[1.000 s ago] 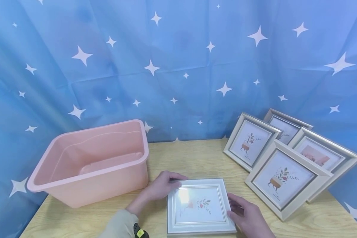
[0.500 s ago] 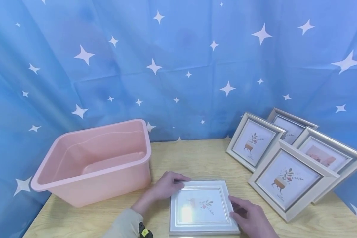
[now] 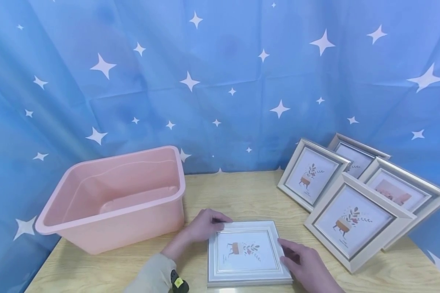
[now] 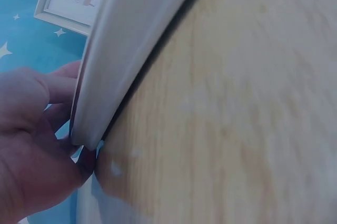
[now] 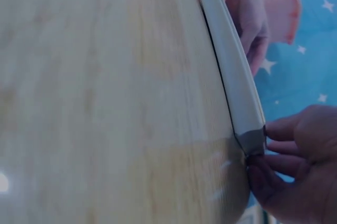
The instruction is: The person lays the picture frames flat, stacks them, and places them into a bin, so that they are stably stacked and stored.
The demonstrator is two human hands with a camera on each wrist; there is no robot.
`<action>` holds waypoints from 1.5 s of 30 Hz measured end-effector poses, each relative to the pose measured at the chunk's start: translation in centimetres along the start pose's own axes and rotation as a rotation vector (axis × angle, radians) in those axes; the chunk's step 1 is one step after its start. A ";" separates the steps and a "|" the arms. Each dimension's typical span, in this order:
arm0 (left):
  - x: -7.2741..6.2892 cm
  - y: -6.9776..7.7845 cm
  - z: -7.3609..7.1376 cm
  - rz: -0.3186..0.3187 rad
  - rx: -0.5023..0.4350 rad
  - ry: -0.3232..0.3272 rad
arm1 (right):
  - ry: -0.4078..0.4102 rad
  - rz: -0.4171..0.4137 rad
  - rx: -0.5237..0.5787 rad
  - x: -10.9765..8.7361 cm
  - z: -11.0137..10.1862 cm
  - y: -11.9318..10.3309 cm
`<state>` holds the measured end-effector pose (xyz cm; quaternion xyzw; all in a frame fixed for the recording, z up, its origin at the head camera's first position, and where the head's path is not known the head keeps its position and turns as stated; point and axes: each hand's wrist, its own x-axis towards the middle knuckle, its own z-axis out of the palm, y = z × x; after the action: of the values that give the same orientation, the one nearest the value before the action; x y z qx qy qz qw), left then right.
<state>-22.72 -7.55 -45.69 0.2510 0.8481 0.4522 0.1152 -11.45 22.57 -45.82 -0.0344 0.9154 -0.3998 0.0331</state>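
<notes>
A white picture frame point(image 3: 247, 252) with a drawing of a potted plant lies face up near the table's front edge, its picture turned sideways. My left hand point(image 3: 206, 226) grips its far left corner, with fingers along the back edge. At the right side, my right hand point(image 3: 305, 262) pinches the edge between thumb and fingers. Both wrist views show the frame's side from close by: the left hand point(image 4: 37, 129) at one end, the right hand point(image 5: 300, 155) at a corner. A thin dark line runs under the frame; whether it is slightly raised I cannot tell.
A pink plastic tub point(image 3: 132, 221) stands at the left of the wooden table point(image 3: 220, 195). At the right, several picture frames lean close together, the nearest frame point(image 3: 355, 228) beside my right hand. A blue star-patterned curtain point(image 3: 227, 61) hangs behind.
The bright reflection on the held picture frame's glass slid downward and is gone from the glass now, so the drawing shows clearly. Both hands keep their hold; the head view shifted slightly.
</notes>
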 end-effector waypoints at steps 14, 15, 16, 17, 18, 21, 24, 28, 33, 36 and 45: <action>-0.2 -0.5 -0.3 0.014 -0.057 -0.017 | -0.016 -0.149 0.029 -0.9 -2.8 0.4; -0.3 -0.6 -0.3 0.015 -0.056 -0.016 | 0.004 -0.176 0.014 -1.1 -3.5 0.4; -0.2 -0.6 -0.3 0.018 -0.056 -0.014 | 0.029 -0.215 -0.005 -1.2 -4.4 0.4; -0.2 -0.6 -0.3 0.021 -0.055 -0.012 | 0.066 -0.251 -0.035 -1.4 -5.4 0.4; -0.1 -0.6 -0.3 0.022 -0.056 -0.011 | 0.103 -0.279 -0.066 -1.7 -6.4 0.4; 0.1 -0.7 -0.2 0.021 -0.063 -0.014 | 0.225 -0.332 -0.133 -2.7 -9.6 0.2; 0.2 -0.8 -0.2 0.018 -0.068 -0.025 | 0.290 -0.353 -0.113 -4.1 -12.6 -0.3; -0.1 -1.0 -0.4 0.017 -0.073 -0.036 | 0.367 -0.446 -0.018 -5.0 -15.8 -1.4; -0.5 -1.0 -0.5 0.014 -0.078 -0.036 | 0.481 -0.572 0.002 -3.7 -18.9 -1.3; -0.5 -1.0 -0.6 0.008 -0.070 -0.041 | 0.514 -0.542 -0.049 -2.5 -20.4 -0.3; -0.2 -1.0 -0.4 0.002 -0.073 -0.034 | 0.342 -0.255 -0.277 0.5 -22.0 2.0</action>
<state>-23.08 -8.41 -46.32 0.2551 0.8288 0.4785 0.1383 -13.97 39.95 -32.42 -0.0857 0.9420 -0.2713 -0.1780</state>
